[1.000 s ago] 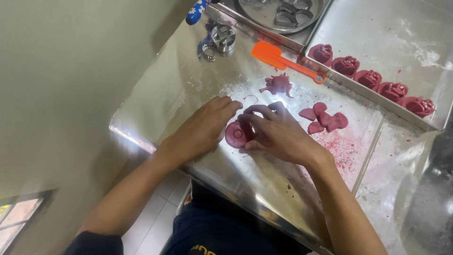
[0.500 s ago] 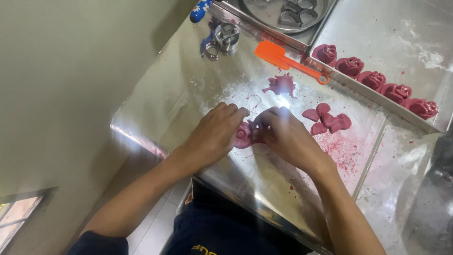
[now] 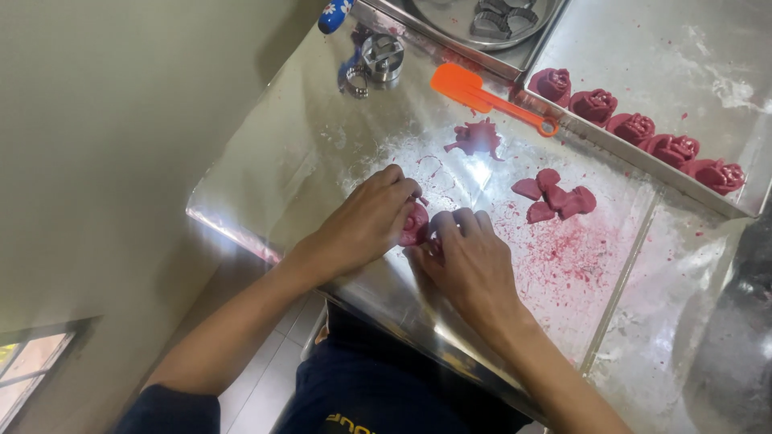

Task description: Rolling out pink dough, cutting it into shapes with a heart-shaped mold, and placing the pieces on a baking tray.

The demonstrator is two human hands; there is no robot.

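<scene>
**Both hands pinch a dark-pink dough piece on the steel table**

Left hand (image 3: 366,221) and right hand (image 3: 470,257) meet at the near edge of the steel table (image 3: 305,161), knuckles up, fingers curled in toward each other. Between them sits the dough piece (image 3: 416,225), dark pink, mostly hidden; only a rounded bit shows under the left fingertips. It rests on the table surface, not lifted, probably so the table backs it while the fingers press from both sides.

Left fingers (image 3: 394,189): nearly closed, tips wrapped over the dough's top and far side. Right fingers (image 3: 462,221): bent, close together, tips at the dough's right side; actual contact is hidden by the knuckles, so cannot tell how firmly it grips.

Around: loose cut petals (image 3: 555,197) just right of the hands, a ragged dough scrap (image 3: 476,138) farther back, pink crumbs smeared about. Orange spatula (image 3: 482,98) lies near the tray edge. Finished dough roses (image 3: 635,128) sit in a row on the tray (image 3: 708,56), well apart from the hands. Metal cutter (image 3: 380,56) at the far corner.
</scene>
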